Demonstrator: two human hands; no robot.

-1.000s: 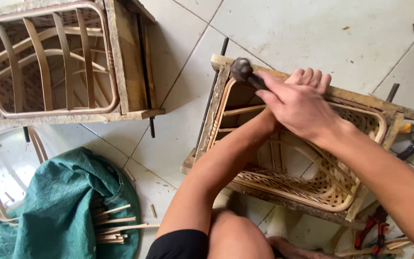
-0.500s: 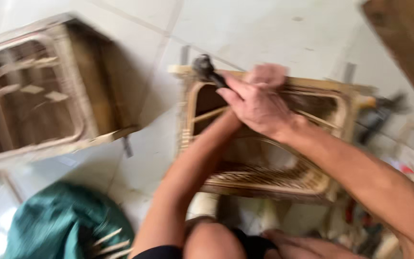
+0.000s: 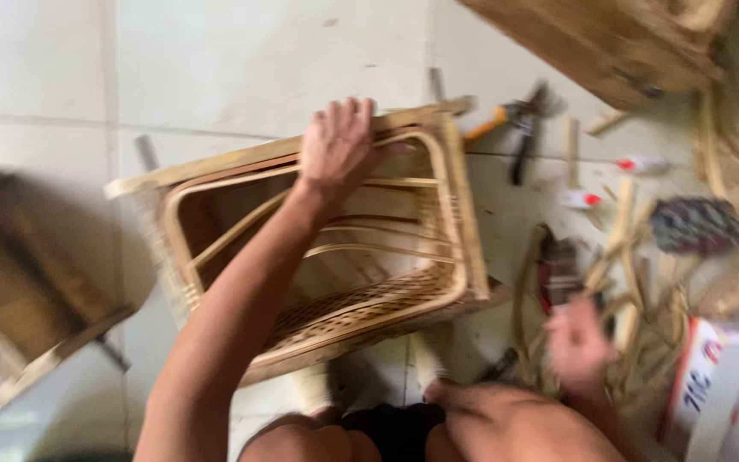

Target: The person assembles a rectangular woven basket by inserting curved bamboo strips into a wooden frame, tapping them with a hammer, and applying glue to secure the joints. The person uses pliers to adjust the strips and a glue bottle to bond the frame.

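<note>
Head view is showing the left hand point(image 3: 335, 150) gripping, fingers curled, the top rail of the pale woven rattan-and-wood frame point(image 3: 318, 257) lying on the white tiled floor point(image 3: 215, 68), apparently steadying it, while the blurred right hand point(image 3: 576, 342) is hovering over scattered cane strips point(image 3: 626, 299), its grip unreadable.

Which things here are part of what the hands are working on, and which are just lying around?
In hand: rattan frame, gripped at its top rail by the left hand; loose rattan strips, which the blurred right hand reaches toward.

Lying about: orange-handled pliers, second wooden frame, white box.
</note>
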